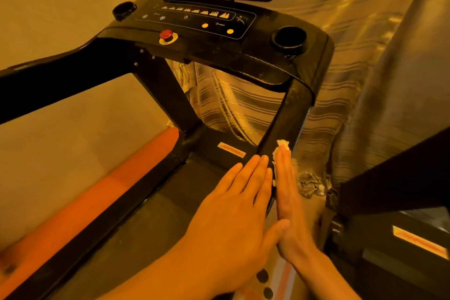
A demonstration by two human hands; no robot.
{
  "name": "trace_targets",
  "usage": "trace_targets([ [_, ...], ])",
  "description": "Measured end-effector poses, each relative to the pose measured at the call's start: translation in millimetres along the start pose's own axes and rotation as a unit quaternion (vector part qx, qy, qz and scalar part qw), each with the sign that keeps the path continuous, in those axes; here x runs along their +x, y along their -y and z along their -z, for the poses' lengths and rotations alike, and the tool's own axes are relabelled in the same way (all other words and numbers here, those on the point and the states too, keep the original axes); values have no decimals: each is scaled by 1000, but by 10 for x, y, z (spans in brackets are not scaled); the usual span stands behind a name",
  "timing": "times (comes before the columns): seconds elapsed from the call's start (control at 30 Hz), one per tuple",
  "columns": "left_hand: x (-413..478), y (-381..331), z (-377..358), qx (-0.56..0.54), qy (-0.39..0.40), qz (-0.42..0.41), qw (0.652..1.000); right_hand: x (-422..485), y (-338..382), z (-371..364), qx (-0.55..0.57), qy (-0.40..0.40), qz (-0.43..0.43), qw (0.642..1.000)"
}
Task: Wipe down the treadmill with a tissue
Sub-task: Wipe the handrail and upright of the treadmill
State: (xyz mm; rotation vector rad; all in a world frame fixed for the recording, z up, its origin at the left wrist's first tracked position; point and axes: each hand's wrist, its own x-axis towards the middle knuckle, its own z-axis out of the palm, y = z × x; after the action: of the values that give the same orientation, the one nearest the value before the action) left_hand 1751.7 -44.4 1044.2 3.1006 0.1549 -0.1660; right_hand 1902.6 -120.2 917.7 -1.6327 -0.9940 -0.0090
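Pressing a tissue (283, 145) to the treadmill upright (289, 109), the right hand (288, 202) lies flat-fingered beside the flat, empty left hand (233, 207).

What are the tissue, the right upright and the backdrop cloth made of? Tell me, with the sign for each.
The tissue: thin soft paper, pale and crumpled under the right hand. The right upright: black, semi-gloss, dust-specked; painted metal or hard plastic, the look leaves it open. The backdrop cloth: woven fabric with a satin sheen, striped, hanging in folds.
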Motion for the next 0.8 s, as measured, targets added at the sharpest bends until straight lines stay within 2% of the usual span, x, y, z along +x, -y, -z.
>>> trace_targets([
  [0.1,-3,8,-8,-7,-18,-5,1000,357,-86,229,-114,12,0,993],
  [0.2,-19,22,-39,-3,-30,-5,1000,738,-31,368,-170,23,-31,985],
  [0.33,-5,16,-59,-14,-32,-2,999,542,37,278,-150,4,5,989],
  [0.47,-20,6,-52,-19,-38,0,999,159,60,128,-127,-18,7,992],
  [0.67,-4,41,-127,-18,-68,-9,998,575,53,324,-193,29,11,981],
  [0.8,-14,27,-99,-11,-61,-2,998,399,154,155,-156,-10,7,988],
])
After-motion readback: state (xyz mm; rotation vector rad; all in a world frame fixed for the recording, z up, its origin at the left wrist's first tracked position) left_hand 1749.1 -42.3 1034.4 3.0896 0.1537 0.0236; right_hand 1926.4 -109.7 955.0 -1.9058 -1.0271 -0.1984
